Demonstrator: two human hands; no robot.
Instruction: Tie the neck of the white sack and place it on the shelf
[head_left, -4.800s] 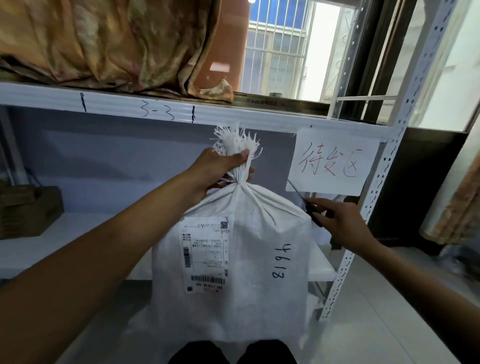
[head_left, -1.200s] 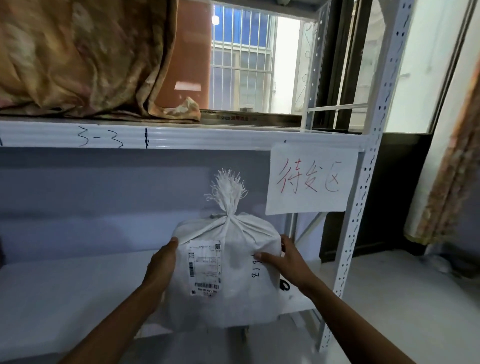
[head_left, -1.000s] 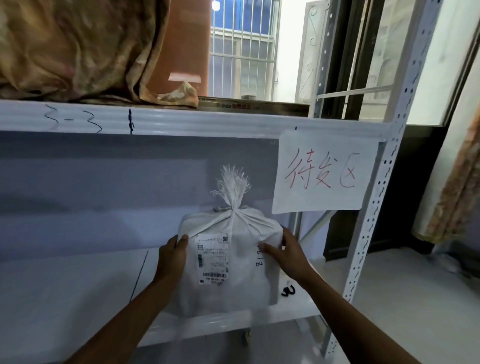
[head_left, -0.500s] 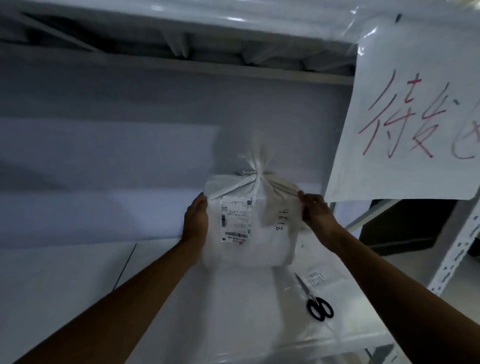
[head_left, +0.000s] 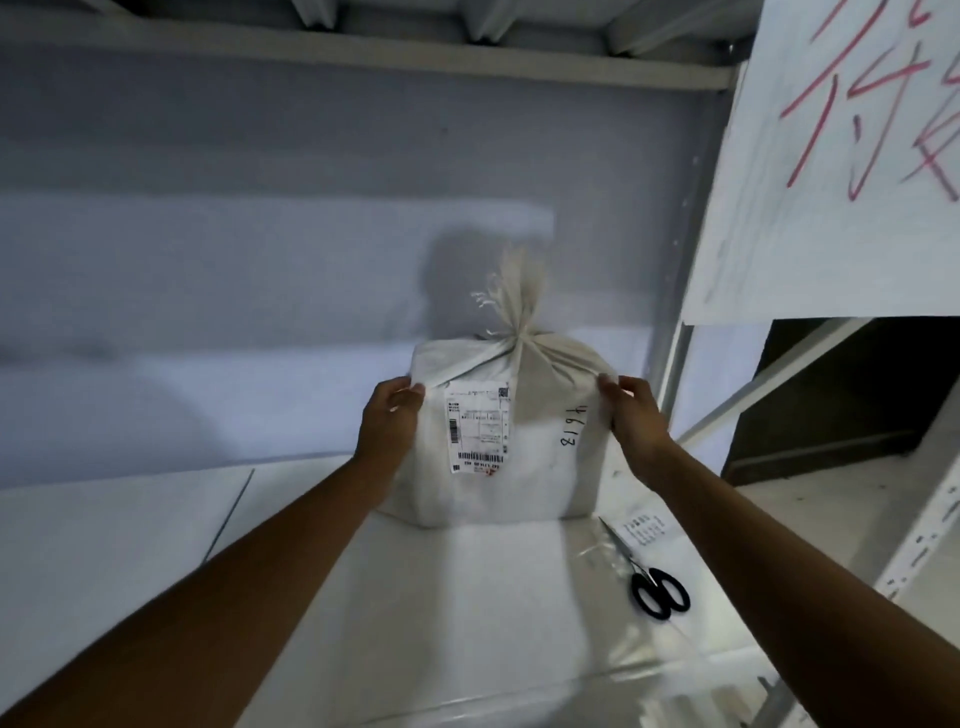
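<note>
The white sack (head_left: 524, 467) stands upright on the white shelf (head_left: 415, 613), deep toward the back wall. Its neck (head_left: 519, 306) is gathered and tied, with a frayed tuft above the knot. A shipping label and a handwritten number show on its front. My left hand (head_left: 387, 421) presses against the sack's left upper corner. My right hand (head_left: 631, 413) grips its right upper corner. Both hands hold the sack from the sides.
Black-handled scissors (head_left: 652, 587) lie on the shelf to the right of the sack, beside a small paper slip (head_left: 644, 530). A white paper sign (head_left: 841, 156) with red writing hangs at the upper right. The upper shelf's underside (head_left: 363, 36) is overhead. A perforated upright (head_left: 924, 540) stands right.
The sack went from being held by its neck in the air to standing on the shelf, pushed deeper toward the back wall. The scissors left my right hand and lie on the shelf.
</note>
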